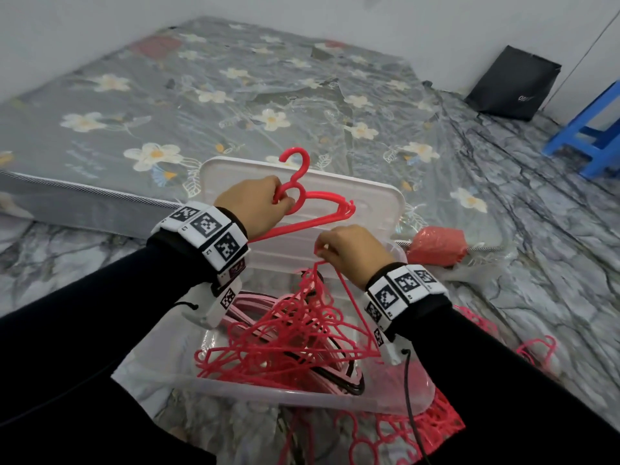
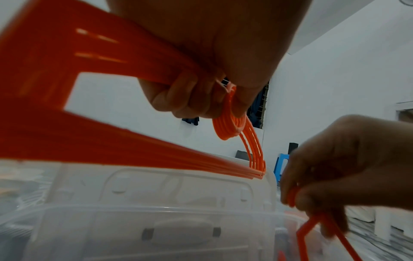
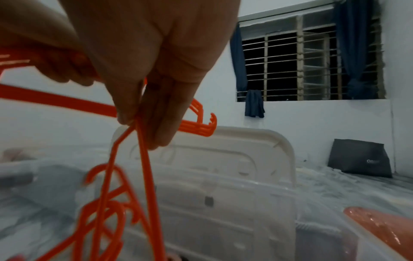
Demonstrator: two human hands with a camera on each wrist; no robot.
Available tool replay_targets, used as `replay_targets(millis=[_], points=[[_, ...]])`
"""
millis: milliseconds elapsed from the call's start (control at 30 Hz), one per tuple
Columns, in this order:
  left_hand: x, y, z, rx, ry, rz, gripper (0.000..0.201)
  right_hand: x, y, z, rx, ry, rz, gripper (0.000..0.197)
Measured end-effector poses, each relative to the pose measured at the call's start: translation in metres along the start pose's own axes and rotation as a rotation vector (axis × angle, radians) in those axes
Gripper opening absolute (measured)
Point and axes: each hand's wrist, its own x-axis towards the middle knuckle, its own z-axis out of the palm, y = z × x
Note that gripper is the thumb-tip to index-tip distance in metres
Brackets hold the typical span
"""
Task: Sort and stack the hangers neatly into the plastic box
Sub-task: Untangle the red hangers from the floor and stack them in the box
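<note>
My left hand (image 1: 280, 203) is raised over the clear plastic box (image 1: 268, 394) and grips a neat stack of red hangers (image 1: 322, 199) at the neck, hooks pointing up. In the left wrist view my left hand's fingers (image 2: 190, 98) curl round that stack (image 2: 111, 146). My right hand (image 1: 323, 253) pinches the corner of one red hanger (image 1: 349, 297), lifted partly out of a tangle of red hangers (image 1: 288, 340) inside the box. The right wrist view shows the thumb and fingers (image 3: 156, 120) pinching that hanger's thin bars (image 3: 145, 167).
The box's white lid (image 1: 369, 203) stands upright behind it, against a floral mattress (image 1: 167, 95). Pink (image 1: 248, 310) and black hangers (image 1: 349, 384) also lie in the box. More red hangers (image 1: 419, 427) lie on the floor. A red bag (image 1: 436, 246), black bag (image 1: 513, 85) and blue stool (image 1: 590, 129) are at right.
</note>
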Motion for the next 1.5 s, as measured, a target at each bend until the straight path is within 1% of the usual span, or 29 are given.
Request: replay_targets(millis=[100,167,200,233,300,433,500,567,633,733,833,933,1000,1100,1133,1167,1200,1233,1267,1300,1333,1367,1400,1433,1500], points=[[-0.002,-0.002,0.002,0.037,-0.002,0.003,0.03,0.001,-0.002,0.02,-0.081,-0.091,0.058,0.022],[-0.002,-0.002,0.002,0.055,-0.01,-0.002,0.029,0.004,-0.002,0.029,-0.08,-0.097,0.097,0.021],[-0.002,-0.003,0.003,0.058,-0.011,-0.002,0.028,0.005,-0.001,0.031,-0.055,-0.074,0.118,0.02],[-0.002,-0.004,0.002,0.058,-0.011,0.0,0.028,0.007,0.001,0.03,-0.015,-0.029,0.142,0.018],[-0.001,-0.005,0.002,0.05,-0.008,0.001,0.029,0.009,0.006,0.023,0.091,0.11,0.178,0.016],[0.001,-0.008,0.002,0.041,-0.011,-0.001,0.032,0.009,0.016,-0.007,0.331,0.381,0.146,0.013],[0.002,-0.009,0.003,0.04,-0.022,-0.004,0.04,0.008,0.019,-0.022,0.506,0.506,0.148,0.011],[0.002,-0.008,0.004,0.006,-0.038,0.009,0.051,0.005,0.023,-0.032,0.684,0.575,0.179,0.009],[0.0,-0.004,0.005,-0.059,-0.057,0.068,0.062,0.003,0.026,-0.037,0.854,0.603,0.206,0.01],[-0.003,0.003,0.007,-0.097,-0.074,0.135,0.067,0.002,0.03,-0.039,0.976,0.621,0.244,0.01],[-0.003,0.002,0.006,-0.081,-0.072,0.153,0.066,0.0,0.036,-0.04,1.038,0.622,0.264,0.014],[-0.002,-0.004,0.001,-0.075,-0.063,0.133,0.069,-0.003,0.044,-0.044,1.127,0.643,0.286,0.015],[-0.001,-0.009,-0.002,-0.102,-0.057,0.118,0.065,-0.006,0.048,-0.046,1.185,0.67,0.295,0.016],[0.0,-0.013,-0.003,-0.136,-0.044,0.139,0.047,-0.007,0.051,-0.047,1.256,0.64,0.353,0.015],[0.0,-0.013,-0.003,-0.132,-0.038,0.152,0.044,-0.007,0.051,-0.045,1.227,0.627,0.393,0.015],[0.0,-0.013,-0.002,-0.121,-0.037,0.165,0.043,-0.006,0.051,-0.043,1.116,0.619,0.439,0.012],[0.0,-0.012,-0.002,-0.108,-0.04,0.177,0.043,-0.005,0.05,-0.041,0.916,0.605,0.474,0.009],[0.0,-0.012,-0.001,-0.098,-0.042,0.186,0.043,-0.005,0.049,-0.038,0.658,0.581,0.485,0.016],[0.001,-0.011,0.0,-0.088,-0.044,0.194,0.042,-0.006,0.047,-0.034,0.389,0.547,0.462,0.028],[0.001,-0.011,0.001,-0.072,-0.044,0.198,0.041,-0.008,0.042,-0.032,0.16,0.528,0.419,0.039],[0.002,-0.011,0.002,-0.048,-0.044,0.201,0.041,-0.01,0.036,-0.03,-0.008,0.53,0.362,0.044],[0.002,-0.011,0.003,-0.024,-0.045,0.201,0.04,-0.011,0.029,-0.029,-0.109,0.53,0.286,0.044],[0.002,-0.011,0.004,-0.005,-0.044,0.203,0.039,-0.01,0.023,-0.027,-0.151,0.509,0.202,0.04],[0.002,-0.01,0.005,0.006,-0.039,0.206,0.038,-0.009,0.016,-0.026,-0.148,0.46,0.13,0.033],[0.002,-0.008,0.006,-0.002,-0.032,0.206,0.039,-0.005,0.003,-0.022,-0.118,0.357,0.036,0.025]])
